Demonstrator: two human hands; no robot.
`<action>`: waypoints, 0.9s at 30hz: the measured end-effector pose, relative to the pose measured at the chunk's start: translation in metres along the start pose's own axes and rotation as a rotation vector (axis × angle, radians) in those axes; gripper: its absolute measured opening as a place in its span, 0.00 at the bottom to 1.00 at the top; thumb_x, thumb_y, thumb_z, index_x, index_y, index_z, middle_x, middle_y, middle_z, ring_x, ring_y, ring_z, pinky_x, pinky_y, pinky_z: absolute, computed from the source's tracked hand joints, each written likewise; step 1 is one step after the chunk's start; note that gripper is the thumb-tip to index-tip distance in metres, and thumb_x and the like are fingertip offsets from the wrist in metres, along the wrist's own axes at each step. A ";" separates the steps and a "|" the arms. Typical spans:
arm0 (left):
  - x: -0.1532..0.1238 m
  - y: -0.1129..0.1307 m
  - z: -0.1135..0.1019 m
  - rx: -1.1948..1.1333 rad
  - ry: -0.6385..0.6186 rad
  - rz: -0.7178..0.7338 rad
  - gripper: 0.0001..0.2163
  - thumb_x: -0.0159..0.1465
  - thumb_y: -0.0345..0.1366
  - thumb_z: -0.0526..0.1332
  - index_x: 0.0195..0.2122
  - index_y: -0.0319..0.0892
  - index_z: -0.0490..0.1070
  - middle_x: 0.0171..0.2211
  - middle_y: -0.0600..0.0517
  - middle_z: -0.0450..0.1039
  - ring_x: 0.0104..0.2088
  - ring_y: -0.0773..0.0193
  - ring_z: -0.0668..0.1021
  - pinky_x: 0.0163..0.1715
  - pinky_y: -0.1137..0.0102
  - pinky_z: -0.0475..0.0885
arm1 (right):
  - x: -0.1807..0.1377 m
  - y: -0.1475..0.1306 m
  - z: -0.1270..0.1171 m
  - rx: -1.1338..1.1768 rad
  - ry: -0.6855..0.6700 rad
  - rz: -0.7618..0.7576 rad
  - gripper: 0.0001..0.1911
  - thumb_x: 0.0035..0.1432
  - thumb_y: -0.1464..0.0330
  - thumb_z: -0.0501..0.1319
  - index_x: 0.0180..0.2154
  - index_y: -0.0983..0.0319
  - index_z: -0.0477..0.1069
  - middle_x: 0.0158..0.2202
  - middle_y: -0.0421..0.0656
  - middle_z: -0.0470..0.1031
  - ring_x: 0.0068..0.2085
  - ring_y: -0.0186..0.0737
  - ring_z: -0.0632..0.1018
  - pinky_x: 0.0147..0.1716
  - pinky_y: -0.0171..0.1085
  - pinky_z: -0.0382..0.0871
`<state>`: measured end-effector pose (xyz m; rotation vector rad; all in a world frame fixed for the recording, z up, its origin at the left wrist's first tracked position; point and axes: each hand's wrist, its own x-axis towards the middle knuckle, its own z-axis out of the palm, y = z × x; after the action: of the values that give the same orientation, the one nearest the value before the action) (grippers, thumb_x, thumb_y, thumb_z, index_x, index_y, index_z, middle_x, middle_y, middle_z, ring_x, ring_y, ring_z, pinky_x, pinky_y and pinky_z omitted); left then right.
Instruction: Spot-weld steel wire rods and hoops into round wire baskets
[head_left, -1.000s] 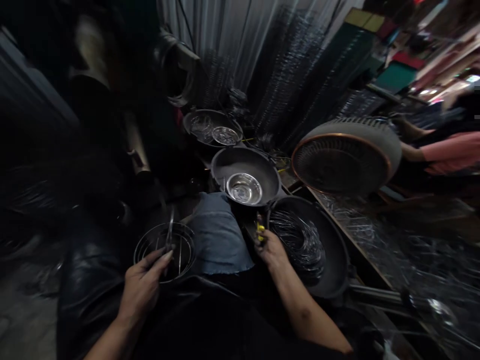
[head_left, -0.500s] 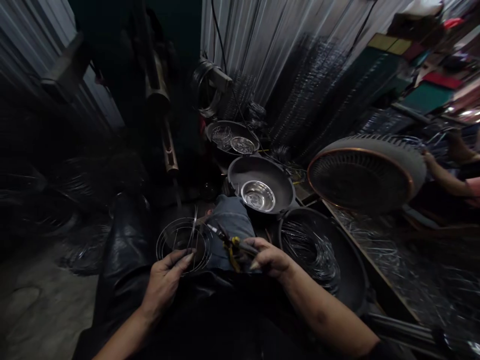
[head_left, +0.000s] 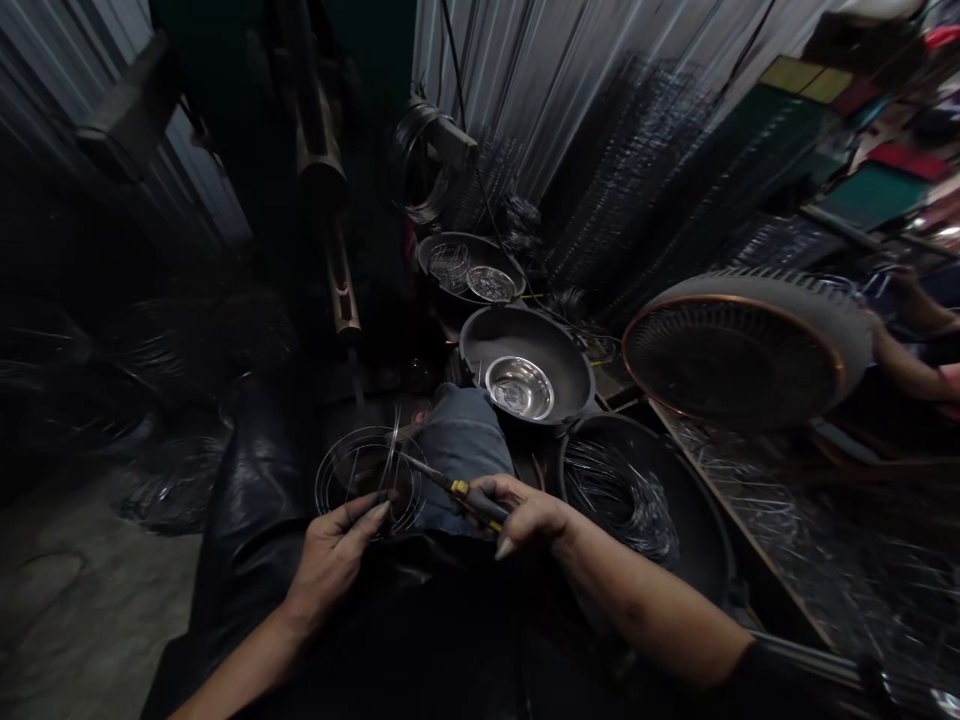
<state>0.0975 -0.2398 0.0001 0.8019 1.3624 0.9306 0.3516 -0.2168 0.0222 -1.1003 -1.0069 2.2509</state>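
My left hand [head_left: 330, 565] grips the edge of a round wire frame [head_left: 367, 480] with concentric rings, held over my lap. My right hand [head_left: 521, 520] is closed around a pair of yellow-handled pliers [head_left: 457, 495]. The pliers' thin jaws reach left to the wire frame, very near its upright wires; whether they touch is hard to tell. Beside my right hand lies a black wok [head_left: 645, 500] holding a coil of bright wire [head_left: 619, 505].
A second black wok [head_left: 525, 360] holds a steel bowl [head_left: 519, 388], and a third pan [head_left: 469, 270] sits beyond it. Stacks of wire frames hang behind. At right are a round fan guard [head_left: 735, 360] and a co-worker's arm [head_left: 911, 365]. Loose wire covers a bench [head_left: 817, 530].
My right hand has moved left, and the pliers have swung from nearly upright to pointing at the wire frame. The view has shifted slightly.
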 end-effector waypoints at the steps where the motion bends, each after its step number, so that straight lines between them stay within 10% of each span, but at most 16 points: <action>1: 0.000 0.000 0.000 -0.005 0.000 -0.009 0.27 0.41 0.55 0.70 0.36 0.40 0.79 0.36 0.44 0.80 0.38 0.56 0.80 0.39 0.68 0.76 | 0.001 -0.003 0.000 -0.026 0.001 0.003 0.23 0.25 0.71 0.72 0.31 0.64 0.72 0.26 0.37 0.71 0.26 0.31 0.68 0.22 0.28 0.57; 18: 0.001 0.000 0.001 -0.001 -0.023 0.032 0.22 0.43 0.52 0.69 0.34 0.42 0.80 0.36 0.46 0.80 0.39 0.56 0.80 0.42 0.67 0.75 | 0.001 -0.035 0.011 -0.106 -0.001 0.027 0.19 0.28 0.70 0.72 0.28 0.65 0.71 0.25 0.37 0.69 0.28 0.32 0.68 0.24 0.29 0.58; 27: -0.001 -0.002 0.000 -0.013 -0.026 0.054 0.21 0.43 0.51 0.69 0.33 0.42 0.80 0.35 0.47 0.80 0.37 0.56 0.80 0.40 0.66 0.76 | 0.004 -0.060 0.033 -0.301 0.238 0.210 0.12 0.31 0.71 0.64 0.26 0.63 0.69 0.18 0.34 0.66 0.19 0.29 0.64 0.18 0.29 0.53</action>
<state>0.0973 -0.2411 -0.0010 0.8417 1.3162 0.9675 0.3266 -0.1903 0.0802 -1.6280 -1.2007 2.1001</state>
